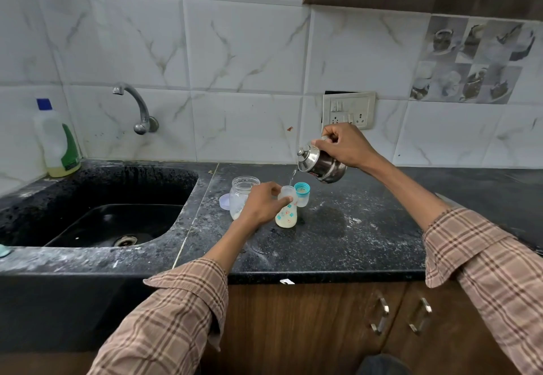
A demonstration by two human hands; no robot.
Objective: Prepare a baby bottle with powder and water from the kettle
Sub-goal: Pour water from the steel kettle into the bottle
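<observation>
A clear baby bottle (286, 213) with printed marks stands upright on the black counter (352, 228), with whitish liquid in its lower part. My left hand (261, 203) grips the bottle around its neck. My right hand (343, 145) holds a small steel kettle (321, 163) by its handle, tilted left above the bottle. A thin stream of water (292, 178) runs from the spout into the bottle's open mouth. The bottle's teal cap (302, 194) stands just behind the bottle. A glass jar (242, 195) with powder at its bottom sits to the left, partly hidden by my left hand.
The jar's lid (224, 201) lies left of the jar. A black sink (111, 216) with a wall tap (138, 107) takes up the left. A detergent bottle (57, 142) stands at the sink's back corner. A wall socket (349, 110) sits behind the kettle. Powder dusts the counter.
</observation>
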